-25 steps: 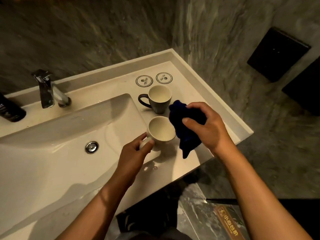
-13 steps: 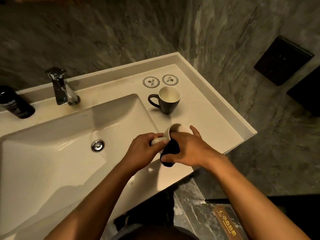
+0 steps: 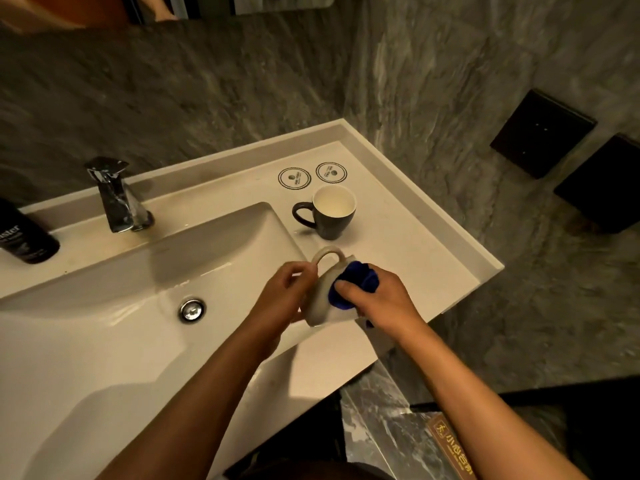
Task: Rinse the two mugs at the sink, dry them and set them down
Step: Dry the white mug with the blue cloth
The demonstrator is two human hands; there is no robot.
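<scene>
From the head camera, looking down on a pale worktop (image 3: 408, 244) with a sink (image 3: 131, 341) let into it, both hands meet just right of centre, at the basin's right edge. The left hand (image 3: 282, 299) has its grip closed round a cream mug (image 3: 320, 299), thumb and fingers pinching its side; the mug is tipped over, its handle arching up toward 12 o'clock and its base toward the left. The right hand (image 3: 384, 299) has its grip closed on a bunched blue cloth (image 3: 353, 284), pressed against the mug's right side; whether the cloth reaches inside the mouth cannot be told, as the hand hides it. The second mug, a dark mug (image 3: 329, 213) with a pale inside, stands upright on the worktop at 12 o'clock from the hands, apart from them, its handle pointing to 9 o'clock. Just beyond it, toward 12 o'clock, two round coasters (image 3: 294, 177) lie flat side by side near the back ledge. A chrome tap (image 3: 116, 195) stands behind the basin at 10 o'clock, and a dark bottle (image 3: 24, 233) lies at the far left edge, at 9 o'clock. The drain plug (image 3: 192, 310) sits in the basin floor, at 9 o'clock from the left hand. Grey marbled wall rises behind, with two dark panels (image 3: 542, 133) at 2 o'clock.
</scene>
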